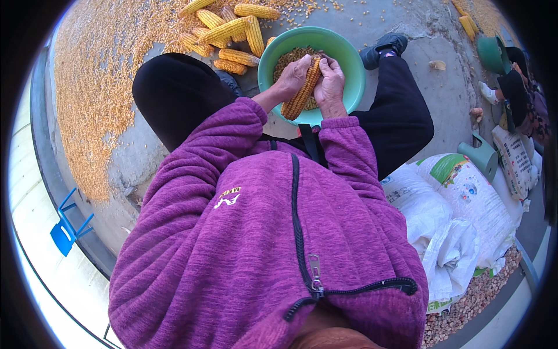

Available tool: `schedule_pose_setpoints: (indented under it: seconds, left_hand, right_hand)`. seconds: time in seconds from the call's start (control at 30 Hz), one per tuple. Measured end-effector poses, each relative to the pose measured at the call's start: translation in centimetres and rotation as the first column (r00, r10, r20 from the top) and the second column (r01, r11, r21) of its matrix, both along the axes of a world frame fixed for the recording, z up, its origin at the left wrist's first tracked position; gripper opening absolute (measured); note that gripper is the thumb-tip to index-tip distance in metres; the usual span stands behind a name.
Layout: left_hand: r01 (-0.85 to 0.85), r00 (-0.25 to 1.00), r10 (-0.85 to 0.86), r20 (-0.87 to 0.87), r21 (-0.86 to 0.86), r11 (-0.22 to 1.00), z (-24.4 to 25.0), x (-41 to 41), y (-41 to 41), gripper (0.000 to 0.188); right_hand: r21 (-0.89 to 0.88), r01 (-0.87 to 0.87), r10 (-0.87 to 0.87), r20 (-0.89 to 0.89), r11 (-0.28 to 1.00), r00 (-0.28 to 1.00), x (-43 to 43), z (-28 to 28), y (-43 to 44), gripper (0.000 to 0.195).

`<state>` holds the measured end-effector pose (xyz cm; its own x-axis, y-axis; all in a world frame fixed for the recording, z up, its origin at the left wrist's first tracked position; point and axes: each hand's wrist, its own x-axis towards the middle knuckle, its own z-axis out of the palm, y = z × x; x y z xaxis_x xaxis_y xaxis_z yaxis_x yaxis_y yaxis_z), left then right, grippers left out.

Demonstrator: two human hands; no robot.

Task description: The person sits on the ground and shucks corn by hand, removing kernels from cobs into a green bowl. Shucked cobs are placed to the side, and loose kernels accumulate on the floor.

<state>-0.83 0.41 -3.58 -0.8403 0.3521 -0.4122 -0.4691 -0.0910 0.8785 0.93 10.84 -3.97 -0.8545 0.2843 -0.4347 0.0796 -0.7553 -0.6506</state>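
Over a green plastic basin (355,87) I hold one ear of dried corn (301,97) at a slant. My left hand (293,78) presses against its left side near the upper end, fingers bent. On the other side, my right hand (330,83) has its thumb against the ear and its fingers curled. Loose corn kernels (288,57) lie in the basin below, partly hidden by my hands. Several whole ears of yellow corn (224,31) are piled on the concrete floor just left of the basin.
Spread corn kernels (87,96) cover the floor at left, with a blue chair (64,233) beyond. At right are white woven sacks (462,196), a green plastic stool (481,155) and another person (518,94) beside a green container (492,54). My knees flank the basin.
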Motion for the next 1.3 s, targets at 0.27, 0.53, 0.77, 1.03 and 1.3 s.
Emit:
schedule_pose_setpoints:
  seconds: [0.27,0.53,0.77,1.03,1.3]
  left_hand:
    - [0.089,0.969,-0.125,-0.212,-0.171,0.981,1.2,-0.2,-0.4,0.049]
    - [0.102,0.991,-0.102,-0.091,-0.001,0.995,0.8,-0.1,-0.2,0.04]
    - [0.091,0.984,-0.114,-0.136,-0.161,0.983,1.1,0.0,0.0,0.05]
    - [0.117,0.981,-0.148,-0.125,-0.227,0.967,-0.7,-0.3,-0.2,0.051]
    - [0.056,0.941,-0.185,-0.284,-0.409,0.911,-0.1,0.3,-0.2,0.061]
  right_hand:
    - [-0.007,-0.004,0.004,0.013,1.0,1.0,0.2,0.2,-0.2,0.011]
    - [-0.019,0.027,-0.026,0.059,0.999,0.998,-0.1,-0.1,0.1,0.011]
    - [-0.072,0.063,-0.06,0.052,0.995,0.997,0.1,0.1,-0.1,0.009]
    - [0.031,0.051,-0.054,0.088,0.998,0.995,0.3,-0.1,-0.5,0.007]
    - [0.131,0.064,-0.083,0.145,0.989,0.986,0.4,-0.3,-1.1,0.004]
